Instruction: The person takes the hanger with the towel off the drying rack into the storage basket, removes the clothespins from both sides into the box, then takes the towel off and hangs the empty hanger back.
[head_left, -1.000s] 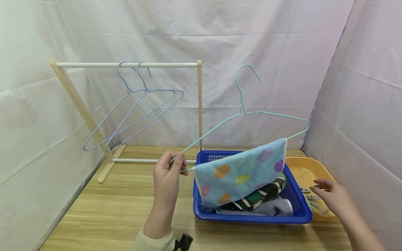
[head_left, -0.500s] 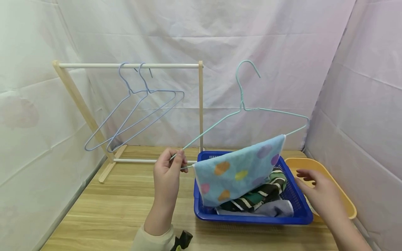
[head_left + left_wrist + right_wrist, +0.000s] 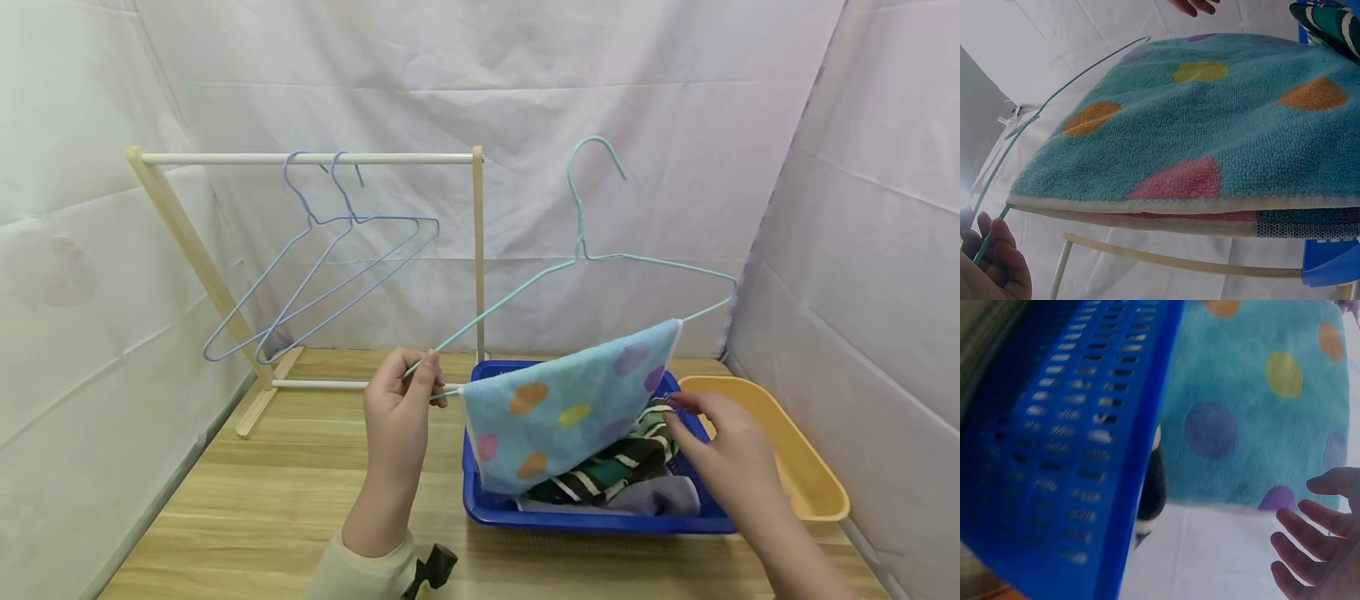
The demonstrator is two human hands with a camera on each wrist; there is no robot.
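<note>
My left hand point(image 3: 401, 400) grips the left corner of a mint-green wire hanger point(image 3: 517, 293), its hook pointing up. Folded over the hanger's bottom bar is a light blue towel point(image 3: 562, 412) with coloured spots, tilted higher on the right. In the left wrist view the towel point(image 3: 1179, 131) hangs in two layers just beyond the fingers. My right hand point(image 3: 731, 454), fingers loosely bent with nothing in them, is over the right rim of the blue basket point(image 3: 600, 523). In the right wrist view the right hand's spread fingers point(image 3: 1300, 550) are near the towel's purple-spotted edge.
A striped green cloth point(image 3: 622, 467) and a grey cloth point(image 3: 660, 497) lie in the basket beneath the towel. To its right is a yellow tray point(image 3: 817, 475). Two blue hangers point(image 3: 300, 292) hang on a wooden rack point(image 3: 480, 258) at the left. White sheets point(image 3: 675, 167) surround the table.
My right hand has moved left from over the yellow tray to the basket's right rim, near the towel. The held hanger and towel have risen slightly.
</note>
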